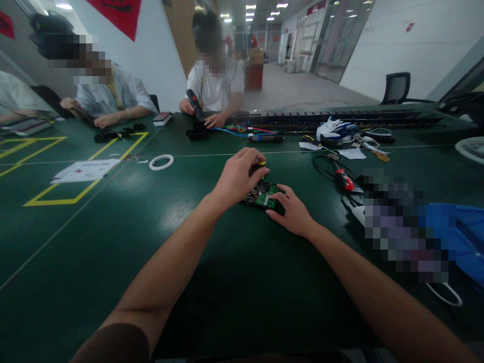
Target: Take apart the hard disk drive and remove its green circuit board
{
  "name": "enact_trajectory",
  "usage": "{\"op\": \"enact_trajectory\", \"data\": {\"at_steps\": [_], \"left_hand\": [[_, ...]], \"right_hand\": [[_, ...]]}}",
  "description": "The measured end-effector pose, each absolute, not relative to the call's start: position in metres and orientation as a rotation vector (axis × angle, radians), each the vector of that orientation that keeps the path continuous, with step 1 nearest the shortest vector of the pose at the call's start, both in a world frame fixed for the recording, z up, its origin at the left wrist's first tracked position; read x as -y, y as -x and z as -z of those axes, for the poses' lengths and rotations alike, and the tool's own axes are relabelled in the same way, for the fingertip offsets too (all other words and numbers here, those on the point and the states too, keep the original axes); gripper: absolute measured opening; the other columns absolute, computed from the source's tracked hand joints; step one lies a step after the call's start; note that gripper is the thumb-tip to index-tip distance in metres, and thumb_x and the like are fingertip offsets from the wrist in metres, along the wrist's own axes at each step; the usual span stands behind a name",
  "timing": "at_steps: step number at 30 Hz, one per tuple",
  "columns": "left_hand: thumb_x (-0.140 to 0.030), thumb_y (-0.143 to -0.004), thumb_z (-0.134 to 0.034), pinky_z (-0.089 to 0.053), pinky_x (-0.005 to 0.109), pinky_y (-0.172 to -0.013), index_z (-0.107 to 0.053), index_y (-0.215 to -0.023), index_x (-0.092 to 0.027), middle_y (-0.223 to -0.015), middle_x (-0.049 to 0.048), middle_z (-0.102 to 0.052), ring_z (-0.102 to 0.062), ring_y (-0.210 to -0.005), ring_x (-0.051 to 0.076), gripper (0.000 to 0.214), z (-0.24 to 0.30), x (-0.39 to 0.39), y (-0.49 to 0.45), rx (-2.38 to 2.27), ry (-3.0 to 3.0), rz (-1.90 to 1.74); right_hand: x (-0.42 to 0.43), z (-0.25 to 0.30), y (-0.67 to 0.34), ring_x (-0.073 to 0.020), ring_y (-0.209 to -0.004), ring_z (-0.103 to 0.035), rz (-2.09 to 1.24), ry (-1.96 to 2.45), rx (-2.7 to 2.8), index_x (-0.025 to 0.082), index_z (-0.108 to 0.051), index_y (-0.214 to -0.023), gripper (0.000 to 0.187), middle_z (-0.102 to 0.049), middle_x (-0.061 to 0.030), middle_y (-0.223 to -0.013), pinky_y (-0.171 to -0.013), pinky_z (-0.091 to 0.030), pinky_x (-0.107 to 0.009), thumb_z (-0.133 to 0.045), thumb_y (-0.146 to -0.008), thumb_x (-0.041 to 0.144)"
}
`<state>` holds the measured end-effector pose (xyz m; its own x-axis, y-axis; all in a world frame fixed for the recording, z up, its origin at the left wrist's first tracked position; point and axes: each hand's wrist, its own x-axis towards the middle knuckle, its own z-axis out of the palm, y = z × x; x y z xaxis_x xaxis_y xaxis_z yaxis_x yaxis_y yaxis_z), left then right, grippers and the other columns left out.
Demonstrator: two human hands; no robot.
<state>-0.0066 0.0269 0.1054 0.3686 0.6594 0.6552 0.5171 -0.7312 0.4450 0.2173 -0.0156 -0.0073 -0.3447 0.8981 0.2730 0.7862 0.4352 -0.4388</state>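
I have the black-cased green circuit board (267, 199) on the table (113, 237) at the frame's centre. My right hand (294, 213) is clasped around its right end, presumably so it cannot slide; my left hand (239, 174) pinches a small yellow-and-black object (262, 164), partly hidden, by its far edge.

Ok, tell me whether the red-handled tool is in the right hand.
No, the red-handled tool lies on the table, apart from the right hand, which touches the green circuit board.

Green circuit board (262, 200), dark-green table (128, 227)
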Motion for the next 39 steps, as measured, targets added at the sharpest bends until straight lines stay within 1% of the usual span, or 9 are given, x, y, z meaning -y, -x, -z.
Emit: {"op": "enact_trajectory", "data": {"at_steps": [4,10,15,18,22,26,30,39], "left_hand": [[-0.016,-0.093,-0.068,-0.056,0.033,-0.087,-0.065,-0.105,-0.02,-0.106,0.005,-0.067,-0.064,-0.099,0.018,0.013,-0.109,-0.025,0.007,-1.068,-2.523,-1.273],[-0.014,-0.094,-0.063,-0.054,0.036,-0.09,-0.067,-0.103,-0.02,-0.109,0.0066,-0.066,-0.064,-0.101,0.019,0.011,-0.113,-0.024,0.01,-1.124,-2.591,-1.272],[-0.01,-0.094,-0.06,-0.055,0.036,-0.089,-0.068,-0.103,-0.02,-0.108,0.0059,-0.069,-0.066,-0.1,0.02,0.016,-0.115,-0.024,0.011,-1.149,-2.592,-1.232],[-0.008,-0.093,-0.059,-0.055,0.036,-0.091,-0.068,-0.106,-0.02,-0.11,0.0058,-0.071,-0.067,-0.1,0.019,0.02,-0.114,-0.025,0.011,-1.13,-2.579,-1.217],[-0.011,-0.092,-0.064,-0.056,0.036,-0.09,-0.065,-0.109,-0.02,-0.111,0.0068,-0.071,-0.068,-0.098,0.019,0.019,-0.11,-0.027,0.01,-1.124,-2.527,-1.213],[-0.017,-0.09,-0.071,-0.058,0.036,-0.087,-0.061,-0.103,-0.02,-0.111,0.0072,-0.07,-0.067,-0.101,0.02,0.017,-0.105,-0.029,0.009,-1.123,-2.468,-1.269],[-0.024,-0.087,-0.078,-0.058,0.035,-0.085,-0.057,-0.098,-0.02,-0.11,0.0074,-0.07,-0.067,-0.101,0.02,0.024,-0.103,-0.029,0.007,-1.114,-2.396,-1.3],[-0.016,-0.087,-0.074,-0.055,0.034,-0.084,-0.057,-0.094,-0.02,-0.105,0.005,-0.067,-0.063,-0.099,0.019,0.018,-0.111,-0.026,0.009,-1.102,-2.466,-1.315]], "right_hand": [[0.015,0.007,-0.217,-0.0346,-0.131,-0.056,-0.319,1.4,2.217,0.027,-0.059,-0.129,0.043,-0.036,-0.014,-0.157,-0.107,-0.05,-0.057,-0.07,-0.092,0.046],[0.016,0.007,-0.217,-0.0354,-0.13,-0.056,-0.316,1.423,2.224,0.029,-0.059,-0.13,0.043,-0.036,-0.0131,-0.158,-0.104,-0.051,-0.06,-0.069,-0.092,0.049],[0.016,0.007,-0.218,-0.036,-0.134,-0.053,-0.31,1.44,2.225,0.031,-0.058,-0.13,0.043,-0.035,-0.0114,-0.159,-0.105,-0.049,-0.063,-0.068,-0.093,0.049],[0.016,0.007,-0.218,-0.0362,-0.135,-0.052,-0.309,1.44,2.229,0.03,-0.058,-0.13,0.044,-0.035,-0.0116,-0.159,-0.107,-0.048,-0.062,-0.068,-0.092,0.049],[0.015,0.007,-0.218,-0.0363,-0.136,-0.052,-0.309,1.433,2.226,0.029,-0.059,-0.13,0.044,-0.036,-0.0125,-0.158,-0.108,-0.048,-0.062,-0.068,-0.092,0.049],[0.015,0.007,-0.218,-0.0352,-0.134,-0.054,-0.323,1.418,2.22,0.029,-0.059,-0.13,0.044,-0.036,-0.0124,-0.158,-0.108,-0.048,-0.061,-0.069,-0.092,0.049],[0.015,0.008,-0.218,-0.0354,-0.135,-0.053,-0.322,1.406,2.216,0.029,-0.059,-0.13,0.043,-0.036,-0.0128,-0.158,-0.109,-0.048,-0.06,-0.069,-0.092,0.048],[0.016,0.008,-0.217,-0.0354,-0.134,-0.054,-0.308,1.411,2.221,0.028,-0.059,-0.129,0.043,-0.037,-0.0139,-0.158,-0.108,-0.047,-0.061,-0.069,-0.092,0.048]]}}
